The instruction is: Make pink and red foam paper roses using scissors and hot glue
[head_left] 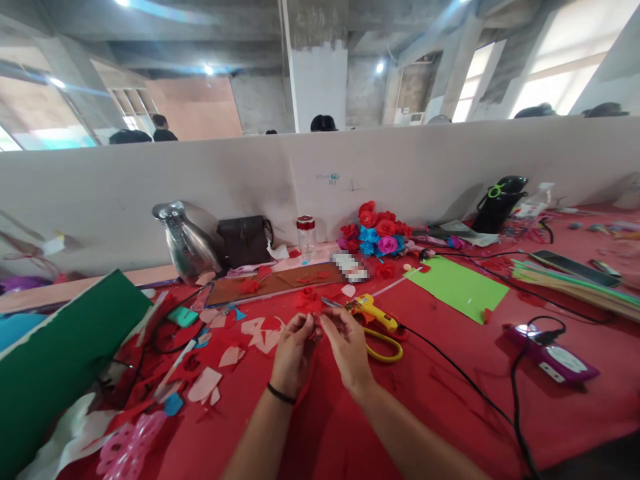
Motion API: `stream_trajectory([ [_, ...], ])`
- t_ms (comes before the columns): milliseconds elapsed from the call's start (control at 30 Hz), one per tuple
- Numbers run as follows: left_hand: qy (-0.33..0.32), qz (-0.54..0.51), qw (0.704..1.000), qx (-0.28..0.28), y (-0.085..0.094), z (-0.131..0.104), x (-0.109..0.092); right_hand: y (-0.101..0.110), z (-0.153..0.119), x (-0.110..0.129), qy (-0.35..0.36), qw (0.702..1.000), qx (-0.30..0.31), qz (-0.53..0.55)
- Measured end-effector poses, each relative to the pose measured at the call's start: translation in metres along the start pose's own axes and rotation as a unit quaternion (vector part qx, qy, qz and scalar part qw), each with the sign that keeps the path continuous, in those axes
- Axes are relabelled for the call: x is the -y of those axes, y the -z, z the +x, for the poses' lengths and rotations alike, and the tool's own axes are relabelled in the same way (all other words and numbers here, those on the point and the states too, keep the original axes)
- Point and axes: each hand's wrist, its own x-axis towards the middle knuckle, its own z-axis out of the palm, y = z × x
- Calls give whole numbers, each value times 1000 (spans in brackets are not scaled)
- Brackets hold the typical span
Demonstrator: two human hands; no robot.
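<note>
Over the red table, my left hand (294,353) and my right hand (349,343) meet at the fingertips. Both are closed around a small red piece (316,319), mostly hidden by the fingers. A dark band circles the left wrist. Just beyond the right hand lie a yellow glue gun (376,311) and scissors with yellow handles (395,353). A red paper flower (307,296) rests beyond the fingertips. Pink paper pieces (263,335) are scattered left of the left hand.
Along the partition stand a steel jug (187,243), a black bag (245,241), a glass jar (306,240) and a paper flower bouquet (380,233). Green paper (457,287) and a purple power strip (555,357) lie right. A green board (65,353) leans left.
</note>
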Motion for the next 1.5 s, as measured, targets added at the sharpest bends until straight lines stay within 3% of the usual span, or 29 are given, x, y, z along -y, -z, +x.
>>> stream_trajectory([
  [333,34,15,999,20,6,2,-2,3,6,0,2,1000,15,13],
  [600,-5,40,999,1,5,2,0,-2,7,2,-51,991,39,122],
  [733,-108,99,989,-29,4,2,0,0,7,0,-11,992,60,113],
  [867,-244,170,953,-61,5,3,0,-1,6,1,50,994,75,62],
  [967,-280,193,938,-62,7,2,0,-2,4,0,60,995,67,51],
  [1300,-314,307,898,-40,3,-6,-3,-1,4,-13,81,996,35,3],
  [1500,-244,289,926,0,-2,-5,-12,3,4,-14,120,992,17,-34],
])
